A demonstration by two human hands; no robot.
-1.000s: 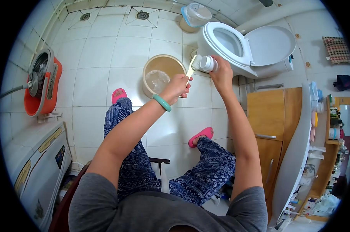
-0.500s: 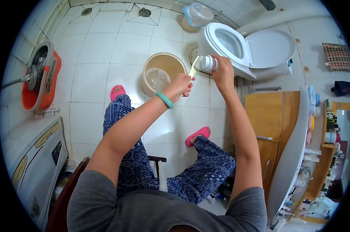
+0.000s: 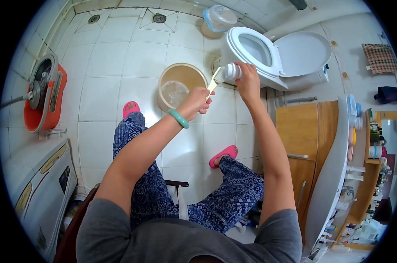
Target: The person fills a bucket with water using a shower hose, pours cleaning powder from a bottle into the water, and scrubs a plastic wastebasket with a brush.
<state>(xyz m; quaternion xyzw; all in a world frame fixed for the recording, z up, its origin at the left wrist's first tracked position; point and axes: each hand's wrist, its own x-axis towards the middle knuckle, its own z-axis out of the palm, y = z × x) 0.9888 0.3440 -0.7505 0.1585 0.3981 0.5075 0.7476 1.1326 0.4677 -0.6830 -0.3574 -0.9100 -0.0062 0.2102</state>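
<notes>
My left hand [image 3: 197,103], below a green bangle, is wrapped round the handle of a pale yellow brush [image 3: 214,82]. Its bristles face a small white bottle [image 3: 232,71], and they touch or nearly touch the bottle's left end. The fingers of my right hand [image 3: 249,82] are closed round the right end of the bottle, which lies on its side in the air. Behind my left hand a beige bucket [image 3: 162,95] stands on the floor with cloudy water or suds inside.
A toilet [image 3: 268,72] with its lid up stands beyond my right hand. A wooden cabinet [image 3: 295,131] is at the right, a washing machine [image 3: 36,184] at the lower left, an orange basin [image 3: 54,107] above it. A lined bin [image 3: 212,30] stands at the top.
Both hands have shifted slightly left in the view with the brush and bottle. The brush head sits a little lower against the bottle's end.
</notes>
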